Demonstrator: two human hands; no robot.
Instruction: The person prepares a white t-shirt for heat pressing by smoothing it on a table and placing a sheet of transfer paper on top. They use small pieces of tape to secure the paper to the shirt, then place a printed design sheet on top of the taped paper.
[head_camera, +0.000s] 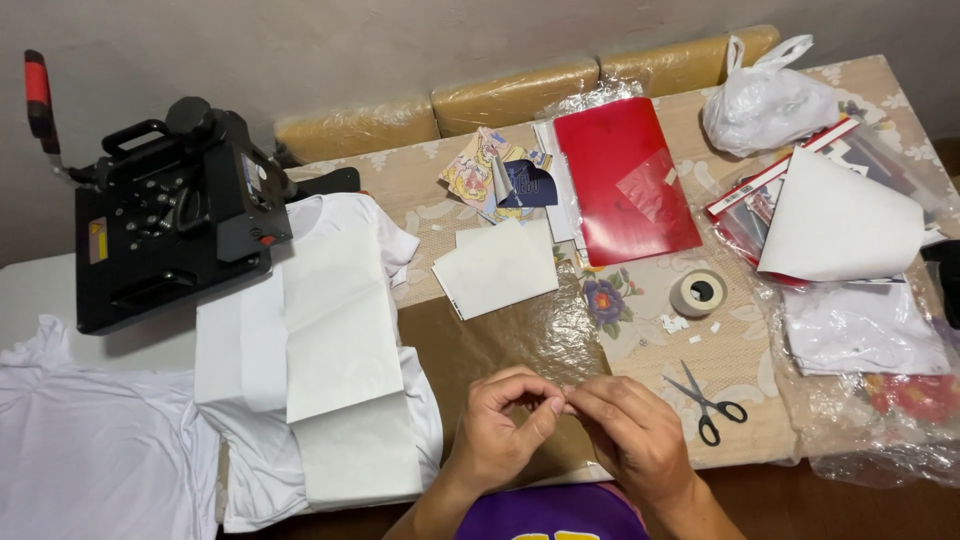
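— So, what carries everything?
— One counter (745, 350) with a floral cover, set against a plain grey wall. At its left end stands one black heat press (165, 215), with a white shirt (345, 230) and a folded white sheet (335, 330) spread below it.
— And smaller things?
— One red folder (625, 180) toward the far edge, one white bag (765, 100) at the far right corner, one tape roll (698, 293), and one pair of scissors (707, 402) near the front edge, its handles pointing to the front right.
— The hands?
— Left hand (505, 425) and right hand (630, 435) meet at the front edge, fingertips pinched together. Whatever they hold is too small to tell.
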